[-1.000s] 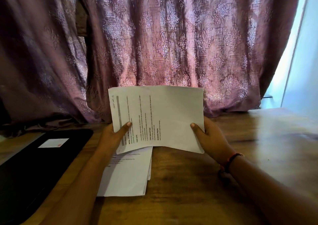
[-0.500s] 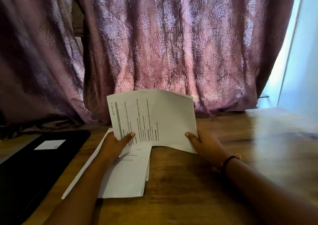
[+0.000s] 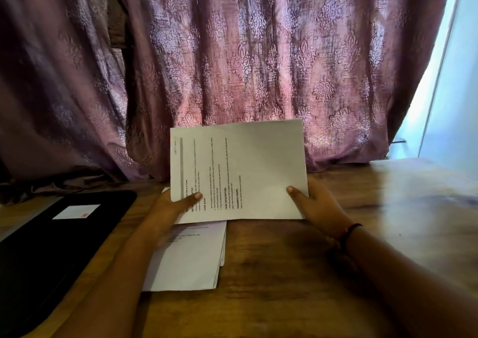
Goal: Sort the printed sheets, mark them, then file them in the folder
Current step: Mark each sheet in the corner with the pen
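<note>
While raised, sheet [image 3: 240, 172] edges in both hands

Dim room, daylight from right, wide-angle edge bending, blurred forearms

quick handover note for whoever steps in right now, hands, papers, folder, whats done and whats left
Left hand: gripping the left edge of the held sheets, thumb on top.
Right hand: gripping their right edge.
The held sheets are raised above the wooden table, print turned sideways.
A stack of sheets lies on the table under the left forearm.
The black folder lies closed at the left.
Done: some sheets laid down. Left: finish sorting, mark, file. No pen in view.
</note>
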